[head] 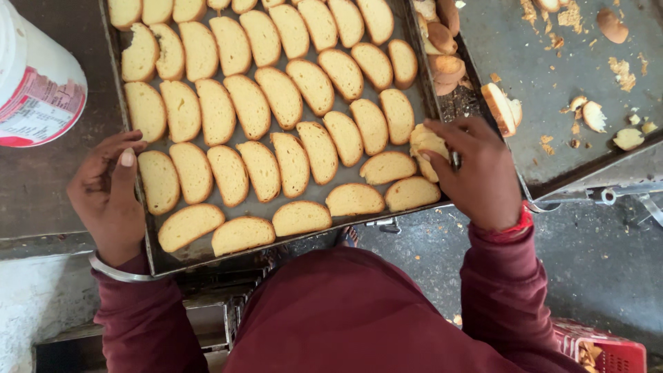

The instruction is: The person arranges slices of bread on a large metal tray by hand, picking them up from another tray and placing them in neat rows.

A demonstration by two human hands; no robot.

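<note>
Right grip: the right hand [476, 173] is closed on a small stack of pale toasted bread slices [427, 146], thumb and fingers pinching them at the right edge of the tray.
Left grip: the left hand [109, 193] is empty, curled loosely over the tray's left rim with the thumb resting on the metal; it grips no slice.
Tray: a large dark metal baking tray [181, 260] lies in front of the person, its near corner tilted toward the left.
Slices on tray: oval golden rusk slices [262, 169] lie flat in slanted rows, edges touching or overlapping, covering almost the whole tray.
Held stack position: just above the tray's right rim, beside the last slices of the near rows.
Second tray: another metal tray [552, 152] sits to the right, mostly bare, carrying crumbs, broken pieces and a few browner slices [445, 65] along its left edge.
Other things: a white plastic tub [38, 83] stands at upper left; a red crate [608, 349] shows at lower right.
Clothing: dark red sleeves, a metal bangle [117, 271] on the left wrist.
Risk: the pinched stack looks brittle, so a tight squeeze could crumble it; a loose hold could let slices slip into the gap between trays.
Risk: the tray looks to overhang its support, so pressing on the left rim might tip it.
</note>
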